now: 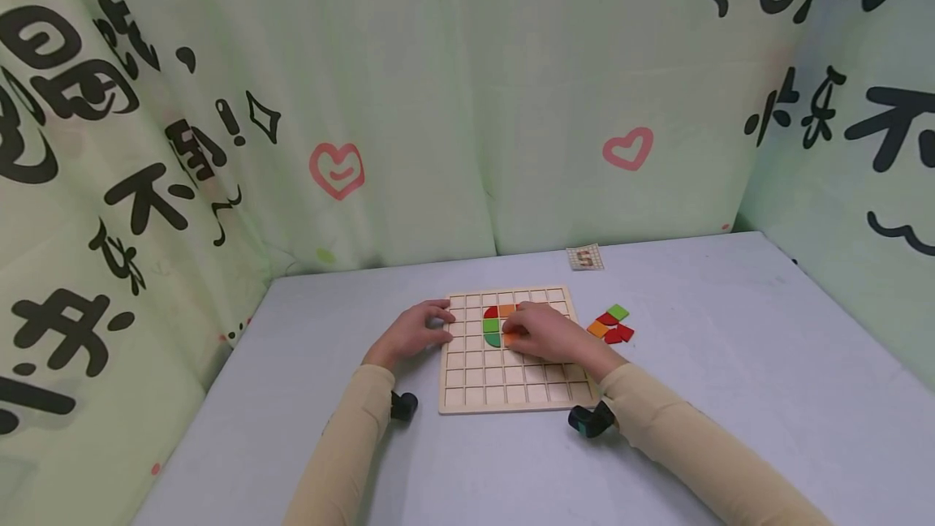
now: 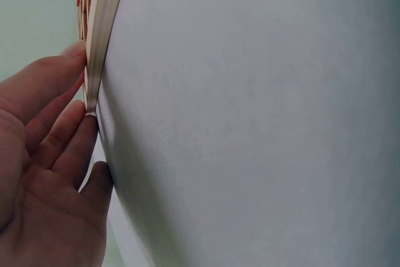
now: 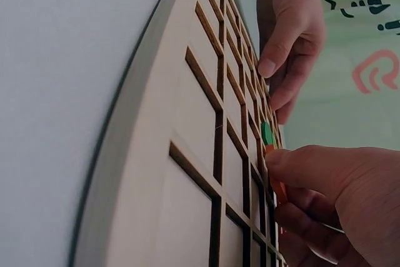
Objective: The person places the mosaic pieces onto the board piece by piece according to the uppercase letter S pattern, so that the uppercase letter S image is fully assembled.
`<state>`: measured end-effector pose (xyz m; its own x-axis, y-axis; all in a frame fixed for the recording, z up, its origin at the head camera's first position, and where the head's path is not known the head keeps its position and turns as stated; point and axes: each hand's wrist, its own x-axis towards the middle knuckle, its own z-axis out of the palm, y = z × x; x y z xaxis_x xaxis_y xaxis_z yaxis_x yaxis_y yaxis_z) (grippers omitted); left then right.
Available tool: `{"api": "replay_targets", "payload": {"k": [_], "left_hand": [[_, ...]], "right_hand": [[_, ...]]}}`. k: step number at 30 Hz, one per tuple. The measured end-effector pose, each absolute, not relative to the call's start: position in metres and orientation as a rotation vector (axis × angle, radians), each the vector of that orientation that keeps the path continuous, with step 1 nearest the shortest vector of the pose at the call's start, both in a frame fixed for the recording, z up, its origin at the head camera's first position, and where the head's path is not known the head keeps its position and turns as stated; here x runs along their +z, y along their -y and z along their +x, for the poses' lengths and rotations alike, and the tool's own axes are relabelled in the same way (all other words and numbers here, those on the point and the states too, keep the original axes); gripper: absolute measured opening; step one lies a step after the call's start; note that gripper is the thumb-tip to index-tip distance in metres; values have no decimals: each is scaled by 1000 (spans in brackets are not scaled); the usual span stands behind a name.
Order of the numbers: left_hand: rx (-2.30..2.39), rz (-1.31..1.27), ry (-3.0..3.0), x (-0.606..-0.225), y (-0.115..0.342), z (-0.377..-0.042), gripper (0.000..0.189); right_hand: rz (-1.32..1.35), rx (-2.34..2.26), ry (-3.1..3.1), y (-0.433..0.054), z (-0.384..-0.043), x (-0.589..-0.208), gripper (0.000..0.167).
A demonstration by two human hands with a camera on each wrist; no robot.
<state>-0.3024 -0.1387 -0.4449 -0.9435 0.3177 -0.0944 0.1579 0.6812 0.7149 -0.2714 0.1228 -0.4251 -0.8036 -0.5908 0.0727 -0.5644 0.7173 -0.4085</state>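
Two bare hands are working at a square, pale wooden board (image 1: pixel 475 377) divided into a grid of cells, which is lying on a pale lilac tabletop (image 1: pixel 730 331). The right hand (image 1: pixel 546 333) is pinching a small orange tile (image 3: pixel 278 186) between thumb and fingers at the board's surface, just beside a dark green curved piece (image 1: pixel 493 340), while the left hand (image 1: pixel 414 333) is touching the board's left edge, its fingers fairly straight and apart. Above the dark green piece, a bright green square (image 1: pixel 491 325) and a curved red piece (image 1: pixel 491 312) are continuing the column, with an orange square (image 1: pixel 507 310) sitting beside the red. Right of the board, a loose cluster of red, orange and green pieces (image 1: pixel 608 319) is lying near the right wrist, and a small printed card (image 1: pixel 585 257) is lying beyond the far edge. In the head view the right hand is hiding part of the coloured pattern; the right wrist view is showing the pinch from the side, and the left wrist view is revealing the board's layered side, whereas only the head view is taking in the card and the loose cluster
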Motion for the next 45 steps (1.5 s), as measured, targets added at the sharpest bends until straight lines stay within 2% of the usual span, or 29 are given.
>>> {"api": "replay_targets", "payload": {"k": [28, 45], "left_hand": [[1100, 413, -2689, -447, 139, -304, 26], [1092, 396, -2689, -445, 139, -303, 26]], "right_hand": [[-884, -662, -2827, -118, -275, -427, 25], [-893, -664, -2836, -118, -274, -426, 21]]}}
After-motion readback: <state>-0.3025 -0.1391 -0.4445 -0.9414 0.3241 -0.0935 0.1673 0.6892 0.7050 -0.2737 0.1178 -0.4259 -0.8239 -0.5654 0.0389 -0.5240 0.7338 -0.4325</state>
